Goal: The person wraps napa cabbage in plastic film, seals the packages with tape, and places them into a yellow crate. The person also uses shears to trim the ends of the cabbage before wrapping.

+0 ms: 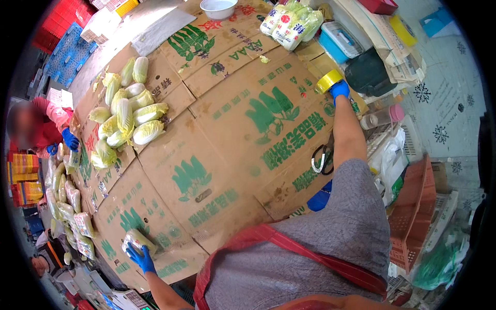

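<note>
My right hand (340, 90), in a blue glove, grips a roll of yellow tape (328, 81) at the right side of the cardboard-covered table (228, 151). Down at the lower left, my gloved left hand (142, 257) has its fingers spread over a wrapped package of cabbage (142, 239) lying on the cardboard. Loose napa cabbages (124, 116) are heaped on the table's far left part. A pair of scissors (322, 159) lies near my right forearm, partly hidden by it.
Bagged cabbages (290, 25) stand at the far right, beside a blue-based plastic box (341, 42). A white bowl (219, 7) is at the far edge. Several wrapped packages (71, 209) lie piled at left, where another person's gloved hand (70, 139) touches one. A brown plastic crate (412, 217) stands at right.
</note>
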Available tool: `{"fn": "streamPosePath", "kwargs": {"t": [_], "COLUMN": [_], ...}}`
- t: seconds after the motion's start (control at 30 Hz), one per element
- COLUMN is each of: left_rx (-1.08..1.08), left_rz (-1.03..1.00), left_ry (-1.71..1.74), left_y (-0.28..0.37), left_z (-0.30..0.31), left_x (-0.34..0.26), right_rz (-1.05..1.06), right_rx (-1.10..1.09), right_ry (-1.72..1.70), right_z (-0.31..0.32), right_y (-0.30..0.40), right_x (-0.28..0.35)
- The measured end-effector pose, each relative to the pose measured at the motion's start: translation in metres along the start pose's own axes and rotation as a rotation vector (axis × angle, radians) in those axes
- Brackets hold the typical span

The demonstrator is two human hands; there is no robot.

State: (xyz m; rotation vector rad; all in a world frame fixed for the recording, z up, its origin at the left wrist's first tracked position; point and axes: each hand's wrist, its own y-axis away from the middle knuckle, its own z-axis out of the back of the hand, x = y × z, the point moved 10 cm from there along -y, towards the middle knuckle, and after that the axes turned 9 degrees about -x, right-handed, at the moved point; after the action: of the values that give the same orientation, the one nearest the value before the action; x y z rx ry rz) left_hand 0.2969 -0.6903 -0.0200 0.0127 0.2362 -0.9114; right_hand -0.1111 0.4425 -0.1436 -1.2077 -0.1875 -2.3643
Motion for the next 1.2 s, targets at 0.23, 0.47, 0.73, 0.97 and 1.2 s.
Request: {"fn": "streamPosePath", "kwargs": {"t": [0.23, 0.47, 0.73, 0.97, 1.2], "left_rx": [-0.055, -0.095, -0.110, -0.097, -0.066], "left_rz": [-0.022, -0.028, -0.008, 0.000, -0.045], "left_ry": [0.010, 0.015, 0.024, -0.004, -0.014], "left_y": [0.001, 0.003, 0.004, 0.006, 0.001], "left_z": [-0.002, 0.002, 0.000, 0.008, 0.003], "left_x": [0.007, 0.002, 0.009, -0.012, 0.003], "right_rz": [0.035, 0.054, 0.150, 0.165, 0.266], "right_rx": [0.114, 0.050, 0.014, 0.122, 0.068], "right_ry": [-0.228, -0.125, -0.040, -0.151, 0.095], "right_z": [0.026, 0.058, 0.051, 0.033, 0.033], "right_y": [0.048, 0.072, 0.070, 0.080, 0.068], "right_x": [0.034, 0.046, 0.040, 0.048, 0.070]}}
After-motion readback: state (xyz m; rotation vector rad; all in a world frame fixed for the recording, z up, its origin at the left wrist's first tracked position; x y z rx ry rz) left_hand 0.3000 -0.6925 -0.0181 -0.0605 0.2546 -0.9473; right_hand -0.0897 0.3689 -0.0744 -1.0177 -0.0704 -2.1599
